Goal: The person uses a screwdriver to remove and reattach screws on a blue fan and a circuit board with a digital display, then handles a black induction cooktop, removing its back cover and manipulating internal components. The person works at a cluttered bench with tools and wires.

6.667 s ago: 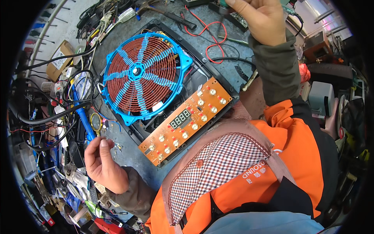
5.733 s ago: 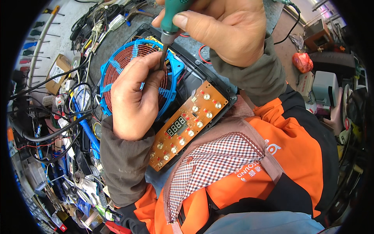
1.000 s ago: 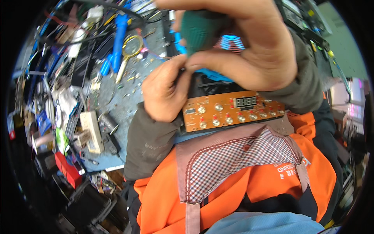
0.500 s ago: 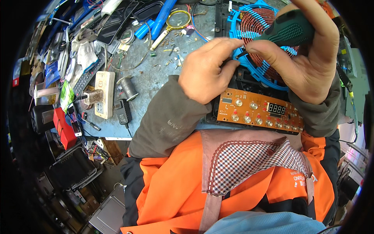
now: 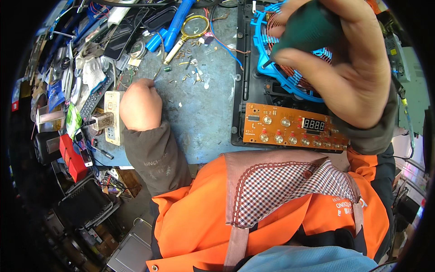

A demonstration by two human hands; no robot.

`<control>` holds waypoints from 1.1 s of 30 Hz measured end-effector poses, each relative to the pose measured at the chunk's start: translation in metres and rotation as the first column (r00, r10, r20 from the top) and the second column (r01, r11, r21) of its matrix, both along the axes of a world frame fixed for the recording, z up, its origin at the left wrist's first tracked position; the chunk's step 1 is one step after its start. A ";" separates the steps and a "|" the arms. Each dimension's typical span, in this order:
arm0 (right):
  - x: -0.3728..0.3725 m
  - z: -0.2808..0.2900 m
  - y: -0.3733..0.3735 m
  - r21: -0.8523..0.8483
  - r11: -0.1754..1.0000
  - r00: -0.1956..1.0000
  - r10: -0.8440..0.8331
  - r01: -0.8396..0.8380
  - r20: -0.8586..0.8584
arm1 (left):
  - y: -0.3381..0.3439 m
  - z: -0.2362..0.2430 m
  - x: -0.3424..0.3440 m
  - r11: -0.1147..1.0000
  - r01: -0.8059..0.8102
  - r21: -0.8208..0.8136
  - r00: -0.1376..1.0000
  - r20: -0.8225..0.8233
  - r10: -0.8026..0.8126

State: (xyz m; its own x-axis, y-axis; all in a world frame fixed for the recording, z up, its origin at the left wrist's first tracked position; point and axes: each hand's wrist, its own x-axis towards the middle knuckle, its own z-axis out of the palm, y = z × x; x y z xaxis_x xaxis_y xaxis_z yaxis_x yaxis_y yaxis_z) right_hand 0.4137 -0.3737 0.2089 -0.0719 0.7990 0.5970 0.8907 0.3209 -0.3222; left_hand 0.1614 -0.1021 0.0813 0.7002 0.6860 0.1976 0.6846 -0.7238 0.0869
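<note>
My right hand (image 5: 358, 68) is wrapped round the dark green handle of a screwdriver (image 5: 312, 27), raised above a coil of copper wire on a blue plastic frame (image 5: 283, 77). The coil sits in a black housing (image 5: 240, 109). Just in front of it lies an orange circuit board (image 5: 290, 136) with round buttons and a small digit display. My left hand (image 5: 141, 106) is at the left, back up and fingers curled down, right beside a white power strip (image 5: 110, 133). Whatever lies under its fingers is hidden.
A gold-rimmed magnifying glass (image 5: 195, 27) and a blue tube-shaped tool (image 5: 179, 27) lie farther back, with small scraps scattered near them. A remote control (image 5: 97, 97), a white glove (image 5: 93, 72) and a red box (image 5: 72, 158) crowd the left side.
My left hand has left the coil's edge and swung left to the power strip, covering where a wire spool stood. My right hand, still on the screwdriver, has lifted slightly.
</note>
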 end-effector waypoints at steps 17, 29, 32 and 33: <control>-0.003 0.009 -0.003 -0.089 0.996 0.996 -0.039 0.032 -0.075 | -0.003 0.002 0.004 0.984 0.062 -0.169 0.996 0.067 -0.051; 0.007 -0.009 0.003 0.034 0.999 0.999 0.024 -0.023 -0.028 | -0.001 0.006 0.004 0.952 0.046 -0.301 0.981 0.196 0.014; 0.007 -0.007 0.001 0.032 0.999 0.999 0.022 -0.021 -0.029 | -0.001 0.005 0.006 0.939 0.038 -0.343 0.978 0.204 0.035; 0.008 -0.006 0.000 0.030 0.999 1.000 0.018 -0.017 -0.015 | 0.002 0.002 0.006 0.934 0.049 -0.354 0.975 0.220 0.032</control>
State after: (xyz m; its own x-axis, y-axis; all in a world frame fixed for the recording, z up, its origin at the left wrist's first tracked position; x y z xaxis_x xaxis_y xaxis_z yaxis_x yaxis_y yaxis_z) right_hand 0.4213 -0.3735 0.2032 -0.0763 0.7796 0.6216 0.8800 0.3458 -0.3257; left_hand 0.1674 -0.1003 0.0837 0.6733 0.7338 0.0906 0.6135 -0.6229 0.4854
